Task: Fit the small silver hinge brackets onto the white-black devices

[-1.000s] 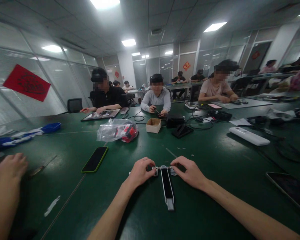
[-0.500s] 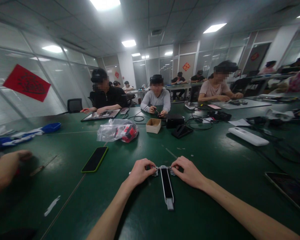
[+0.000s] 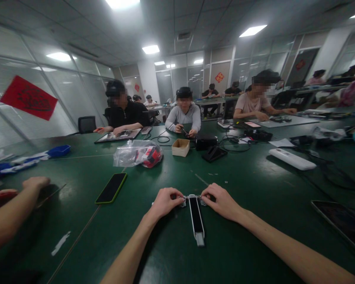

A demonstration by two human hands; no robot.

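A long, narrow device [image 3: 197, 217] with a black face, a white rim and a grey end lies on the green table, its grey end toward me. At its far end a small metal crosspiece [image 3: 186, 198] sticks out on both sides. My left hand [image 3: 166, 203] pinches the crosspiece's left end between thumb and fingers. On the opposite side, my right hand [image 3: 221, 201] is closed in the same way on the right end. Small pale parts show below the fingertips on each side; their details are too small to make out.
A phone in a green case [image 3: 111, 188] lies left, near a co-worker's hand [image 3: 37, 183]. Farther off are a plastic bag with red parts [image 3: 137, 154], a small wooden box [image 3: 180, 147] and a black stand [image 3: 214, 154]. On the right lie a white device [image 3: 292, 159] and another phone [image 3: 340, 221].
My hands keep their pinch on the crosspiece, almost unmoved. At the left, the co-worker's arm has shifted right, and a second hand shows. The view has shifted slightly.
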